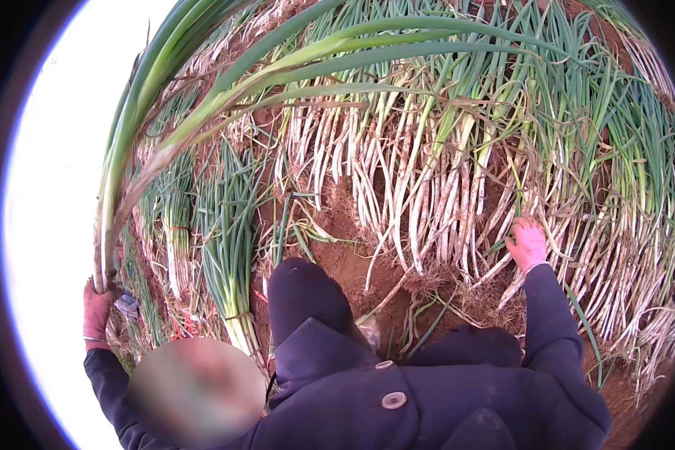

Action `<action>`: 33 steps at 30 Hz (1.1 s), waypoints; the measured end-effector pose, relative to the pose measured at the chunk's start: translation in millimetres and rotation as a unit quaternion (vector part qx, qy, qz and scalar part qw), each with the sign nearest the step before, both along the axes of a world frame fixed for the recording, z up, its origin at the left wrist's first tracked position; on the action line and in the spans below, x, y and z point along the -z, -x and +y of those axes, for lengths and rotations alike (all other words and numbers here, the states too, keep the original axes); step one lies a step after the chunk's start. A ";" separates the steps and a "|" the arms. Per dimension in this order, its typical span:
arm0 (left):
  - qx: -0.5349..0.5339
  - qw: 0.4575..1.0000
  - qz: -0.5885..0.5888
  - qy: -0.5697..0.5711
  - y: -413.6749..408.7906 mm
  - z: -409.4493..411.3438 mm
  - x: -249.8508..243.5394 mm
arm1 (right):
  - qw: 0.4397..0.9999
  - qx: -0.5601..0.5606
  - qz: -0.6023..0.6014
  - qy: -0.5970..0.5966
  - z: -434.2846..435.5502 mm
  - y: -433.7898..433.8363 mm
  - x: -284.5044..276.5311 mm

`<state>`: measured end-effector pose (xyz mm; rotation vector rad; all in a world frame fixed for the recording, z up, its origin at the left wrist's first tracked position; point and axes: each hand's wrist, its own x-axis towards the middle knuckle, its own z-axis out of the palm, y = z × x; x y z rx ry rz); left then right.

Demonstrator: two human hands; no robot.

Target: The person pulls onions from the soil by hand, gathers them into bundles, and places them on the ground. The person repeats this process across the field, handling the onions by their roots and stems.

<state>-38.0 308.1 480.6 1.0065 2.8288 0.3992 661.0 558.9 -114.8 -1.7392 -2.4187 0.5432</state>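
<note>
My left hand [97, 315], far out at the left, is closed around the white lower ends of a few large green onions [111, 197]. These are held upright, and their long leaves arch across the top of the view. My right hand [527, 243] reaches into a thick row of loose green onions [416, 185] on the soil. Its fingers are curled at a green onion leaf [518, 194] that runs into the grip; the fingertips are partly hidden. White stalks with dirty roots lie just beside that hand.
A tied green onion bundle [233, 304] lies left of my knee [309, 292], and another banded bundle [178, 247] sits farther left. Brown soil [343, 253] shows before my knees, with loose leaves on it. A blurred patch covers the lower left.
</note>
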 end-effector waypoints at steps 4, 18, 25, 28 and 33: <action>-0.142 0.970 -0.187 0.057 -7.3 -165.8 201.5 | 0.999 -0.030 -0.003 -0.016 -0.3 1.4 -2.1; -0.007 0.791 -0.336 0.512 -11.5 -374.4 473.7 | 0.969 -0.008 -0.117 0.219 45.1 68.9 -105.5; 0.082 0.730 -0.527 0.427 -27.5 -168.8 582.0 | 0.930 0.170 0.116 0.304 41.1 144.4 -57.1; 0.157 0.756 -0.624 0.120 -92.8 26.6 562.3 | 0.929 0.221 0.107 0.275 16.3 234.0 -57.3; 0.291 0.822 -0.474 0.124 -193.9 199.7 588.6 | 0.939 0.243 0.006 0.245 -20.1 325.9 -72.0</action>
